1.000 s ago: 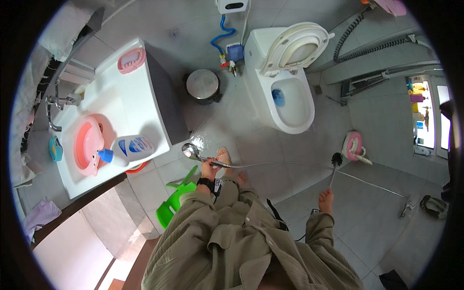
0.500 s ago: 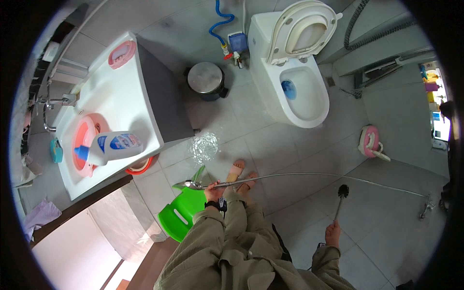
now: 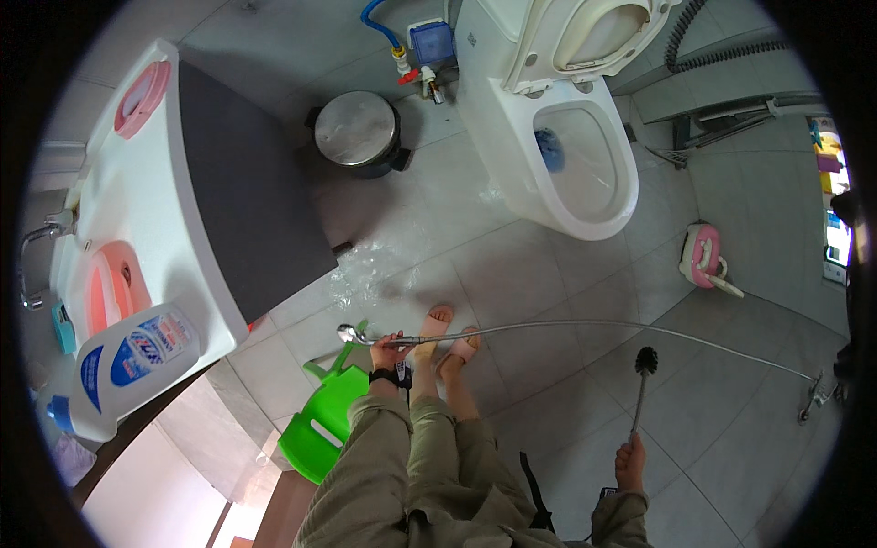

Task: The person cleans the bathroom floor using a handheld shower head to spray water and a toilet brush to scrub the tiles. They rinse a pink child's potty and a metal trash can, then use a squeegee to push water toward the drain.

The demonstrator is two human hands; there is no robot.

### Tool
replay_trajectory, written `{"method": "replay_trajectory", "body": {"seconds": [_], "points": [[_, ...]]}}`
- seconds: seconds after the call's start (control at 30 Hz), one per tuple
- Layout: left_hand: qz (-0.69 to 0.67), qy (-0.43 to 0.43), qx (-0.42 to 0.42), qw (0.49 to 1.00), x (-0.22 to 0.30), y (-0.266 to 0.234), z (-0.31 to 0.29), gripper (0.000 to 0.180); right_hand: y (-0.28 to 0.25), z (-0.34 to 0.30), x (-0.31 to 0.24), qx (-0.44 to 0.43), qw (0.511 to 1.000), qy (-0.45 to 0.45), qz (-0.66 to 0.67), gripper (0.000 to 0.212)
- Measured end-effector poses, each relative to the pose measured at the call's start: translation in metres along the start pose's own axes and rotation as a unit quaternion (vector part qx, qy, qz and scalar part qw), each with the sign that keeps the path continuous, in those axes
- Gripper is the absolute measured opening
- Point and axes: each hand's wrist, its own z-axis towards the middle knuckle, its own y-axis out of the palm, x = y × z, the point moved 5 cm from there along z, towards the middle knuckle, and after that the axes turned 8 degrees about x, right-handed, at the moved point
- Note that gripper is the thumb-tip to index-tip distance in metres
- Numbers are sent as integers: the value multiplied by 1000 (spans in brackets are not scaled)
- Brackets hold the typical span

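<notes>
My left hand [image 3: 388,352] is closed around the handle of a chrome hand shower [image 3: 352,335], its head pointing left above a green plastic chair [image 3: 326,422]. From that handle a metal hose [image 3: 585,324] arches right to a wall tap [image 3: 812,398]. Off to the right, my right hand [image 3: 630,464] grips the handle of a toilet brush [image 3: 646,363], its dark bristles held upward and away from me. Farther off stands the white toilet [image 3: 585,203], lid and seat raised, with blue liquid in its bowl.
Water glistens on the tiled floor [image 3: 365,267]. At the left is a white washbasin [image 3: 196,219] with a blue-capped white bottle [image 3: 146,361] and a pink basin [image 3: 111,290]. A lidded bin [image 3: 358,131] stands beside the toilet, and a pink-and-white item [image 3: 702,256] sits by the right wall.
My view has shifted, and the washbasin now lies farther left with its bottle looking larger. The shower head shows more clearly, and the wet patch looks wider. Both hands keep their holds.
</notes>
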Motion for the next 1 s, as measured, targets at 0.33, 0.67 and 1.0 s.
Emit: {"method": "replay_trajectory", "body": {"seconds": [0.33,0.67,1.0], "points": [[97,-31,-156,982,8,118,10,7,39,-18,-12,-84,990,65,96,18],[13,6,-139,990,37,143,-10,6,30,-23,2,-75,965,103,228,22],[38,1,-130,991,5,201,13,7,-17,-5,38,-18,943,160,290,21]]}}
